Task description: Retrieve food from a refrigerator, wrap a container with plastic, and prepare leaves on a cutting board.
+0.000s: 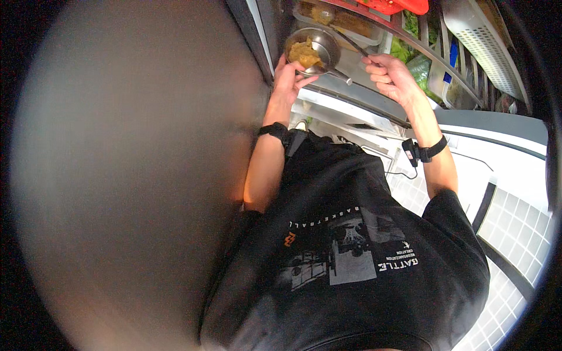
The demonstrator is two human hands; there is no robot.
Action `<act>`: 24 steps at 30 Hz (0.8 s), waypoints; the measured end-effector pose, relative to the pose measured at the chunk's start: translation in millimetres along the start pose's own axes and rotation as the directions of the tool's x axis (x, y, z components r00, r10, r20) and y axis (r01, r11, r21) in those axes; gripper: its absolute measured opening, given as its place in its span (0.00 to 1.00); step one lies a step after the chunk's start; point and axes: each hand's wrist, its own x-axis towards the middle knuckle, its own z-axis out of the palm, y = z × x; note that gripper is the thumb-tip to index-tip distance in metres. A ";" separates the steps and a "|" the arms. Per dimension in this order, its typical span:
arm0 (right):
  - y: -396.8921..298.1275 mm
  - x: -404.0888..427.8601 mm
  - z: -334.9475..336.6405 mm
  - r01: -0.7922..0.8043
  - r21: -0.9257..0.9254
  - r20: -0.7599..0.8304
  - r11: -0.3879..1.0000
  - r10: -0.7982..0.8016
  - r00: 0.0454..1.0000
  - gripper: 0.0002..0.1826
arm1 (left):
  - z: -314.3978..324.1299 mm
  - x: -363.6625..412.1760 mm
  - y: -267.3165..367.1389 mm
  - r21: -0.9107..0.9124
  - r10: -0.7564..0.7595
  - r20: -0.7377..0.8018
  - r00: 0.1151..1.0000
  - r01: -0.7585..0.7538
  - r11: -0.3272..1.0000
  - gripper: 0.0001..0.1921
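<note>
My left hand (292, 79) grips the near left side of a round steel bowl (331, 46), its thumb at the rim. A lump of yellowish-brown food (305, 53) lies in the bowl, towards its left side. A short handle-like piece (340, 75) sticks out at the bowl's lower right; whether it is joined to the bowl I cannot tell. My right hand (388, 77) is closed around the handle of a metal ladle (349, 40). The ladle's head reaches up left over a clear plastic container (373, 35) behind the bowl, and also carries yellowish food.
Ahead are wire racks (432, 52) with bagged leafy greens (399, 49), a red plastic basket (390, 5) and a white perforated basket (483, 48). A large dark panel (131, 153) stands close on the left. A white-edged sill (355, 105) crosses below my hands.
</note>
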 end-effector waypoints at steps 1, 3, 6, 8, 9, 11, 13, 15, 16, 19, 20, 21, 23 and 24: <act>-1.9 -2.5 2.1 -0.004 0.003 -0.023 1.000 0.004 1.000 0.08 | -2.2 1.1 -0.4 -0.003 0.006 -0.003 1.000 -0.006 1.000 0.44; -1.5 -4.3 -1.9 -0.011 0.031 -0.016 0.999 0.011 1.000 0.08 | -0.7 1.3 0.8 -0.033 0.018 -0.009 1.000 -0.019 0.999 0.48; -7.0 -2.7 -6.6 -0.011 0.035 -0.011 0.999 0.011 1.000 0.08 | 4.8 -3.1 -1.1 0.003 0.059 -0.033 0.998 -0.059 0.998 0.41; -11.6 2.5 -10.6 -0.001 0.017 -0.018 1.000 0.001 1.000 0.09 | 12.4 -1.9 -0.2 0.001 0.061 -0.056 0.997 -0.061 0.998 0.43; -17.0 12.6 -11.9 0.047 -0.075 -0.067 0.996 -0.052 0.996 0.09 | 12.4 -1.2 -1.2 0.000 0.065 -0.085 0.994 -0.065 0.998 0.44; -27.2 43.0 -26.3 0.109 -0.314 -0.170 0.943 -0.169 0.971 0.11 | 6.8 2.2 -1.9 -0.009 0.041 -0.063 0.997 -0.042 0.999 0.47; -31.4 82.0 -47.1 0.034 -0.667 -0.253 0.744 -0.270 0.929 0.12 | 0.4 4.8 -5.2 -0.016 0.021 -0.043 0.999 -0.022 1.000 0.51; -42.0 120.0 -71.9 -0.096 -0.898 -0.286 0.430 -0.404 0.869 0.13 | 1.6 7.4 -8.5 -0.024 -0.005 -0.018 1.000 0.005 1.000 0.52; -44.9 133.2 -87.2 -0.149 -0.984 -0.081 -0.098 -0.499 0.863 0.14 | 4.4 8.6 -10.5 -0.020 -0.009 -0.009 1.000 0.009 1.000 0.52; -38.4 144.0 -77.3 -0.168 -0.829 0.147 -0.533 -0.498 0.855 0.17 | -0.4 7.1 -12.3 0.015 -0.006 -0.078 0.997 0.007 1.000 0.53; -35.2 146.2 -78.4 -0.159 -0.874 0.133 -0.460 -0.539 0.832 0.18 | 0.9 5.7 -11.4 0.023 -0.002 -0.059 0.998 0.003 1.000 0.53; -34.7 147.9 -80.1 -0.159 -0.875 0.130 -0.458 -0.538 0.833 0.18 | 2.1 4.1 -10.6 0.030 0.003 -0.040 0.999 -0.001 1.000 0.54; -33.3 153.9 -79.2 -0.232 -0.798 0.114 -0.556 -0.518 0.848 0.16 | 6.1 -0.3 -11.4 0.033 -0.001 -0.060 0.998 0.003 0.999 0.49; -31.5 156.2 -78.1 -0.227 -0.800 0.115 -0.556 -0.513 0.851 0.16 | 6.7 -3.1 -10.5 0.036 -0.002 -0.079 0.997 0.005 0.999 0.44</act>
